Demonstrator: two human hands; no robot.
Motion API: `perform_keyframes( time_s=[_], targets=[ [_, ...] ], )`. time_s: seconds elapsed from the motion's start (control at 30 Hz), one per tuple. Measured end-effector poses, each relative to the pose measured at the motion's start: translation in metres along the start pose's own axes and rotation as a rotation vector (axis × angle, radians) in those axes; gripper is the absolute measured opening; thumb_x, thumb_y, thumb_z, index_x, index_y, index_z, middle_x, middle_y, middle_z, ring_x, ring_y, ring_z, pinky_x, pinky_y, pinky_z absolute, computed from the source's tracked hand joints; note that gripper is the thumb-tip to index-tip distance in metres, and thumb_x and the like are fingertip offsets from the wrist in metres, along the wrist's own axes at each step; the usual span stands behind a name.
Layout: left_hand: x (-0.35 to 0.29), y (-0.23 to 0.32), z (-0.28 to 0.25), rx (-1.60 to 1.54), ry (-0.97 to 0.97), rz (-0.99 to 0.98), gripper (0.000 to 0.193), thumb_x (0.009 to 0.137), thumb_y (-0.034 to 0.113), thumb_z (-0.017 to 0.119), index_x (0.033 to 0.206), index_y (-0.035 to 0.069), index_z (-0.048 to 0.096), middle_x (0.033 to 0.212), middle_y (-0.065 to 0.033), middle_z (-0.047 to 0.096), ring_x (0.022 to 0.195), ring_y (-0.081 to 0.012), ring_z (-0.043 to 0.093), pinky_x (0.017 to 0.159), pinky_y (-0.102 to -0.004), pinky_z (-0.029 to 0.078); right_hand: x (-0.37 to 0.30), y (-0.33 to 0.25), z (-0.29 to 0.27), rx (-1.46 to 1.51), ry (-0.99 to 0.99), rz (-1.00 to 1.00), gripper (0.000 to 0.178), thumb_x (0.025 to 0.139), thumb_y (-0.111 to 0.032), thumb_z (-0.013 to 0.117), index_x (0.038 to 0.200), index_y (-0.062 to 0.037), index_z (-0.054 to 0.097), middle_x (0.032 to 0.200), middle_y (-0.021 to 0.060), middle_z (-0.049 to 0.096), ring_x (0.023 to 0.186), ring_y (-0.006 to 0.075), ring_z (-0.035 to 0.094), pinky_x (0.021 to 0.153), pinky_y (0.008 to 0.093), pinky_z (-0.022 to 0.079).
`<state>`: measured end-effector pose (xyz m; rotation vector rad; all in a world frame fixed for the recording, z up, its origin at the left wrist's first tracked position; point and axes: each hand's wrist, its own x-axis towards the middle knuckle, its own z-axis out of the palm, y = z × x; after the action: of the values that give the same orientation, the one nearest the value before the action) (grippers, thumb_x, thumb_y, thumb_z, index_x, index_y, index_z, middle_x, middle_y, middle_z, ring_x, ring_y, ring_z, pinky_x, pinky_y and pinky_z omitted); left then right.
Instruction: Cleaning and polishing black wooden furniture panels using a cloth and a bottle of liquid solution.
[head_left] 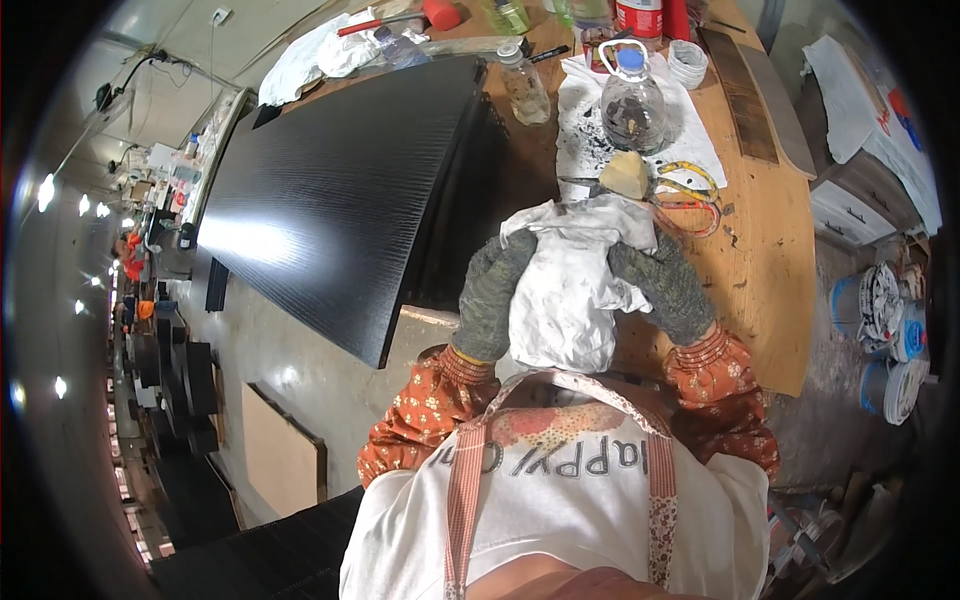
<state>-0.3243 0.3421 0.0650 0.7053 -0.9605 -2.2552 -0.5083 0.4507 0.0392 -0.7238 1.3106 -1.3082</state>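
A crumpled white cloth [565, 290] hangs between my hands at the near edge of the wooden bench [765, 290]. My left hand [493, 295], in a dark grey-green knit glove, grips its left edge. On the other side my right hand [668, 288], gloved alike, is closed on the right edge; folds of cloth hide some fingertips. Just beyond the cloth lie a yellowish sponge-like block [625, 176] and scissors with yellow and red handles [690, 196]. A clear plastic jug with a blue cap [634, 108] stands on a stained white sheet [582, 95].
A large black wood-grain panel [330, 190] rests to my left, jutting past the bench. Farther back are a clear bottle [524, 88], a red-headed mallet [440, 14] and a white cup [686, 64]. Buckets [895, 385] stand on the floor at right.
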Motion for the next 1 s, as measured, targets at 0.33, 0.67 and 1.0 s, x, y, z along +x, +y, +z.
perform_keyframes(
  time_s=[0.33,0.67,1.0],
  targets=[
    [0.006,-0.006,0.005,0.64,0.066,0.224,0.037,0.084,0.019,0.065,0.114,0.001,0.054,0.104,-0.0079,0.061,0.093,-0.0153,0.057,0.082,-0.0293,0.047,0.02,0.006,0.021,-0.057,0.085,-0.364,0.049,0.08,-0.01,0.071,0.123,0.0003,0.05,0.111,0.0085,0.06,0.1,0.0164,0.057,0.086,0.0285,0.048],
    [-0.013,-0.04,-0.045,1.372,0.022,0.308,0.063,0.074,0.038,0.061,0.121,-0.002,0.049,0.106,-0.0164,0.059,0.09,-0.0286,0.059,0.078,-0.0401,0.047,0.042,-0.026,0.024,-0.668,-0.014,-0.377,0.079,0.07,-0.021,0.078,0.136,-0.004,0.038,0.12,0.0178,0.054,0.104,0.0271,0.058,0.09,0.0349,0.047],
    [-0.062,-0.075,-0.084,0.302,0.276,-0.091,0.057,0.085,0.034,0.058,0.127,-0.001,0.046,0.11,-0.0141,0.057,0.096,-0.0249,0.058,0.082,-0.0372,0.047,0.245,-0.023,-0.03,-0.901,0.333,-0.535,0.094,0.073,-0.031,0.076,0.144,-0.0051,0.02,0.127,0.0232,0.05,0.111,0.0309,0.055,0.092,0.0391,0.044]
  ],
)
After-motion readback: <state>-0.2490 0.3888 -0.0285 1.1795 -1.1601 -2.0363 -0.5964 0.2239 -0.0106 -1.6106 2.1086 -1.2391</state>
